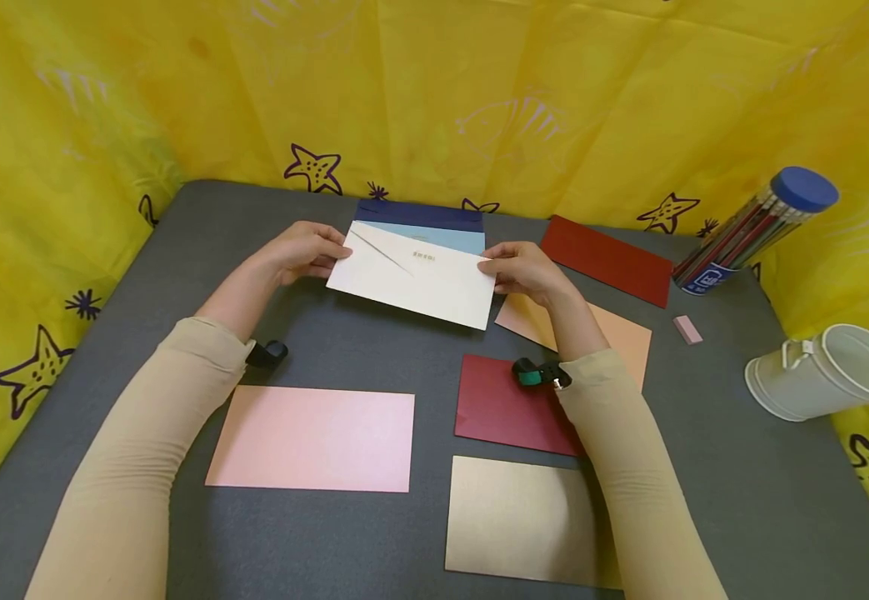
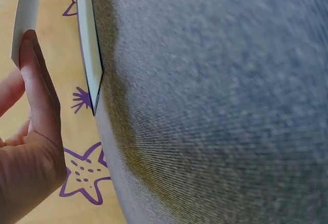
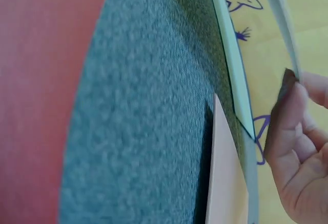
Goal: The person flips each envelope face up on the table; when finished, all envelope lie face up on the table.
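I hold a white envelope [image 1: 415,283] with both hands above the grey table [image 1: 374,350]. My left hand [image 1: 307,250] pinches its left end and my right hand [image 1: 520,268] pinches its right end. Small print shows on the envelope's upper part. Behind it lie a light blue envelope [image 1: 434,236] and a dark blue one [image 1: 419,214]. In the left wrist view my fingers [image 2: 36,80] press the white envelope's edge [image 2: 25,14]. In the right wrist view my fingertips [image 3: 292,106] grip the white envelope's thin edge [image 3: 279,14].
On the table lie a pink sheet [image 1: 314,439], a dark red card [image 1: 509,406], a gold sheet [image 1: 520,518], a peach sheet [image 1: 617,335], a red envelope [image 1: 605,258] and a pink eraser [image 1: 687,328]. At the right stand a pencil tube [image 1: 756,229] and a tipped white cup [image 1: 827,371].
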### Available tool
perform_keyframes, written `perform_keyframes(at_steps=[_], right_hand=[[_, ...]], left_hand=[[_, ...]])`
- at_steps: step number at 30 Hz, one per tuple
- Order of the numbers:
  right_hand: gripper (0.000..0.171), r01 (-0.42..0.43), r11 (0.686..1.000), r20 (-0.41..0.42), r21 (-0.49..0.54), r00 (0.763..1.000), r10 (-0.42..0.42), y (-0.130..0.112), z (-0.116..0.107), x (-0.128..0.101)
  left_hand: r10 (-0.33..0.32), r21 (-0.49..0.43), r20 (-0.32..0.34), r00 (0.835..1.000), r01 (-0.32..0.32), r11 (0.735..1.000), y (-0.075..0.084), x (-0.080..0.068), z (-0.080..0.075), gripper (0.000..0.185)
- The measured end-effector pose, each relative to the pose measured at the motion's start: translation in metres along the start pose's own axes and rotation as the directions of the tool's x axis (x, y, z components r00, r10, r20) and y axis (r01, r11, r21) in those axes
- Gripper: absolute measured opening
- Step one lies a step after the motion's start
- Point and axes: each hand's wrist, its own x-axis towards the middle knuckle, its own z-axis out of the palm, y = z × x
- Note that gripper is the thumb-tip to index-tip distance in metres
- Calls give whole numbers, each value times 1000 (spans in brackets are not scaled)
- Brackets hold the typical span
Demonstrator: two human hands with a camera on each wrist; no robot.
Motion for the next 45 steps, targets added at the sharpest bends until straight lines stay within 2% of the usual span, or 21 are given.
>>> perform_keyframes(at_steps=[4, 12, 18, 30, 36, 45], right_hand=[[41, -26, 999, 16, 27, 1000, 25, 1, -3, -1], [32, -51, 996, -84, 78, 995, 58, 1, -2, 2], [33, -56, 997, -108, 61, 992, 62, 1, 5, 6], [39, -93, 995, -122, 25, 988, 96, 2, 8, 10], [40, -103, 993, -125, 53, 986, 109, -1, 9, 8], [34, -109, 993, -136, 46, 984, 114, -1, 6, 8]], left_hand=[[-2, 19, -5, 1000, 2, 1000, -4, 0, -2, 30], [12, 179, -12, 1000, -10, 984, -9, -1, 2, 36], [9, 263, -62, 998, 8, 965, -9, 1, 7, 30], [43, 332, -140, 989, 6, 943, -5, -2, 12, 28], [58, 323, -159, 986, -3, 946, -7, 0, 12, 27], [72, 360, -144, 987, -16, 933, -9, 2, 11, 24]])
